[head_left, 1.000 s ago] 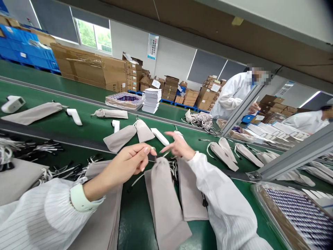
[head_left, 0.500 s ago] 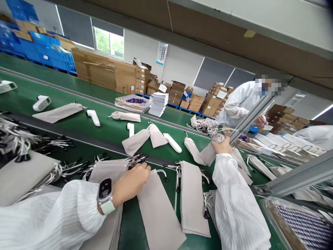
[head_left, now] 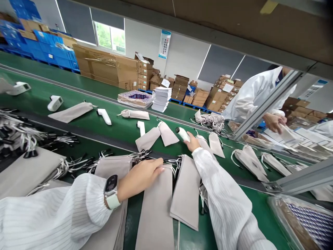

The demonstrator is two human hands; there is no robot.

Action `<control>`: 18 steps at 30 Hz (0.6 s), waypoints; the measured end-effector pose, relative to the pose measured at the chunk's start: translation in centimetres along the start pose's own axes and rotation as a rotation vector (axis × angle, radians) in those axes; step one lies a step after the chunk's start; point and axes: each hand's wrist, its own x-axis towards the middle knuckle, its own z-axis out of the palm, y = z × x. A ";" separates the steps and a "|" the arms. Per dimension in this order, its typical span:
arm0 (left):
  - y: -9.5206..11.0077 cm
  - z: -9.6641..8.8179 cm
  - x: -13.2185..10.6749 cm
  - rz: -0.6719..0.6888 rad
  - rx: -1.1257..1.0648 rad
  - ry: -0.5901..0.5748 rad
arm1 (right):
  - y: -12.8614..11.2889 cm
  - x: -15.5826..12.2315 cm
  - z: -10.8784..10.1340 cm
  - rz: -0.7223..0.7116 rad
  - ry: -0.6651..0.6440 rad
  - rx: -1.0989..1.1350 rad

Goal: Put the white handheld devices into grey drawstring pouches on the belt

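My left hand (head_left: pixel 142 175), with a watch (head_left: pixel 111 184) on its wrist, is closed on the upper edge of a flat grey drawstring pouch (head_left: pixel 157 208); some fingertips are hidden. My right hand (head_left: pixel 193 143) reaches to the green belt and grips a white infrared thermometer (head_left: pixel 184 134), its dark tip pointing up and left. Beside the held pouch lies a folded stack of pouches (head_left: pixel 186 194), with another pile (head_left: pixel 110 222) under my left forearm. Close to my right hand, filled pouches (head_left: pixel 168 133) lie on the belt.
More thermometers (head_left: pixel 104 116) and pouches (head_left: pixel 71 113) are spread along the belt (head_left: pixel 117 137). A metal post (head_left: pixel 267 104) slants up at the right. Across the belt, a person in white (head_left: pixel 247 93) handles white boxes (head_left: pixel 293 135). A tray of striped items (head_left: pixel 309 222) sits at lower right.
My right hand has let go of a filled pouch, moved left and picked up the thermometer from the belt. My left hand has shifted slightly right, and its pouch has turned straighter.
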 end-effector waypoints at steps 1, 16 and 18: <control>0.2 -0.3 0.1 -0.022 -0.065 0.008 | 0.0 -0.2 -0.7 0.014 0.018 0.037; 1.3 -1.9 0.3 0.058 -0.443 0.123 | -10.0 -8.7 -3.0 -0.039 -0.570 1.213; 1.2 -2.0 0.4 0.037 -0.435 0.231 | -10.1 -8.9 -2.9 -0.045 -0.672 1.024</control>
